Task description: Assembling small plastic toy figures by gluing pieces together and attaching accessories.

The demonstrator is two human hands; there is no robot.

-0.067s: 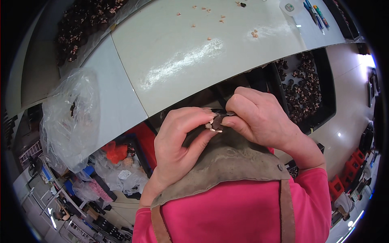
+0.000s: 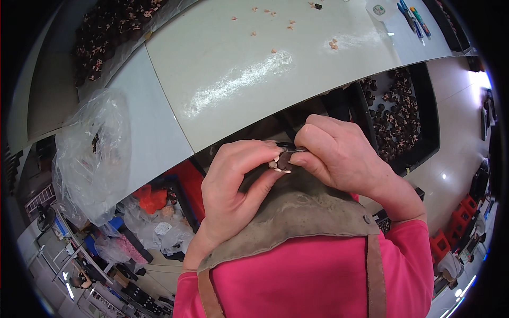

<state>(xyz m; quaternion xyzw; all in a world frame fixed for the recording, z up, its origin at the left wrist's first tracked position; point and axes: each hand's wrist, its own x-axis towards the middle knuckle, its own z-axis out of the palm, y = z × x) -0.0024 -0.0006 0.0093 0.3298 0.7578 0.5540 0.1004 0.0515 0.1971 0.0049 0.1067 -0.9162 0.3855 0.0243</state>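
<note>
Between the thumb and forefinger of my left hand (image 2: 233, 185) is a small dark brown rounded piece (image 2: 283, 160) with pale petal-like bits along its edge. My right hand (image 2: 339, 153) is closed in a pinch against the piece's right side. A thin dark sliver shows at its fingertips, too small to name. Both hands are in front of the table edge, above the grey-brown apron (image 2: 302, 206) that I wear. The fingers hide part of the brown piece.
Pale flakes (image 2: 290, 25) lie scattered on the white table (image 2: 222, 63). A black tray (image 2: 432, 111) of similar brown pieces stands at the right; another heap (image 2: 108, 37) lies far left. A clear plastic bag (image 2: 93, 153) hangs over the left edge. Pens (image 2: 411, 20) lie far right.
The right hand's fingers have shifted very slightly at the brown piece. Everything else stays the same.
</note>
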